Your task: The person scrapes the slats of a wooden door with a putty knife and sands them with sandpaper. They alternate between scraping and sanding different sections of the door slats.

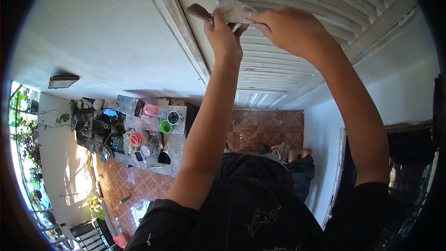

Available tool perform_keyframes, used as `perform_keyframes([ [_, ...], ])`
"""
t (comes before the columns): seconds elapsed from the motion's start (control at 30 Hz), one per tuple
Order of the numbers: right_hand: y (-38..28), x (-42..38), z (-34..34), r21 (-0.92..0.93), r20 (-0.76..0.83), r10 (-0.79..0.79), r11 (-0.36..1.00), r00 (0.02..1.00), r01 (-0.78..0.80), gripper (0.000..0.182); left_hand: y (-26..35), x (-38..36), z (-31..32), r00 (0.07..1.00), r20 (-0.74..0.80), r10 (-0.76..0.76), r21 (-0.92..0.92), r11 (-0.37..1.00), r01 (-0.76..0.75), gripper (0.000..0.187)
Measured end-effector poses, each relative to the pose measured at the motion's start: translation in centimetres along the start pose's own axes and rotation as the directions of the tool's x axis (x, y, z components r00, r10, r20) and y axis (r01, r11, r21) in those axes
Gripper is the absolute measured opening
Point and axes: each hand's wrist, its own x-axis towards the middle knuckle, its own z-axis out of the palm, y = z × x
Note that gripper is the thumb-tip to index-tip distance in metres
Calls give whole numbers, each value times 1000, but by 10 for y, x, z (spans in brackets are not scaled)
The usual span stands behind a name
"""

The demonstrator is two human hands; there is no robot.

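Both arms raised high against a white louvred door (297, 60). Left hand (225, 35) clenched around a scraper, its dark handle (200, 11) jutting out to the left above the thumb. Right hand (290, 28) pressed up beside it, fingers (258, 16) pinched on a pale, crumpled piece of sandpaper (234, 9). Sandpaper held flat to a slat near the top of the door, sitting just between the two hands, touching the left fingertips on one side and tucked under the right thumb on the other. Cannot tell whether the scraper's blade lies under the sandpaper or beside it; hidden by paper and knuckles.

Worn, flaking door frame (179, 28) running just left of the left hand, bare white wall (107, 32) beyond it. Slats below the hands partly covered by both forearms.

Far below, patterned brown tiled floor (265, 130). Cluttered counter (179, 146) to the left, carrying a green cup (166, 127), a pink lid (136, 138), a round dark tin (173, 117) and other small bits too jumbled to tell apart. Leafy plants (25, 130) at the far left edge by a bright opening.
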Motion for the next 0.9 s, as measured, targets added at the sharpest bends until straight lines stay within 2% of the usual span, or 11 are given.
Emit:
perform_keyframes([
  [0.13,1,9,-6,27,35,5,1000,999,-6,34,5,0,6,999,-27,45,-40,998,-46,29],
  [0.33,-2,2,3,16,-37,-24,1000,999,25,33,10,-8,1,1000,-4,-11,-39,999,11,31],
  [0.43,-4,-1,13,44,-56,-30,998,998,33,42,9,-3,2,999,-26,34,-2,999,-34,30],
  [0.53,-17,-10,29,-27,-90,-13,1000,996,11,47,10,2,-14,997,65,-49,67,997,44,30],
  [0.6,-28,-19,39,68,-36,119,991,992,-116,46,11,1,-19,995,71,-67,136,989,57,29],
  [0.67,-31,-22,46,108,-29,127,986,992,-123,49,14,-4,-20,993,88,-80,196,979,61,28],
  [0.73,-32,-24,59,249,-104,123,964,987,-94,51,15,0,-23,993,103,-65,223,974,41,28],
  [0.77,-29,-25,69,249,-106,123,964,987,-94,51,15,2,-23,994,105,-44,237,971,18,26],
  [0.8,-29,-25,74,459,-146,102,888,984,-24,53,15,5,-23,994,107,-19,249,968,-8,25],
  [0.87,-25,-25,80,642,-193,95,765,977,52,55,16,9,-27,991,130,-28,250,968,-6,24],
  [0.9,-31,-31,72,866,-11,160,495,987,-71,56,17,11,-29,988,152,-40,252,968,1,23],
])
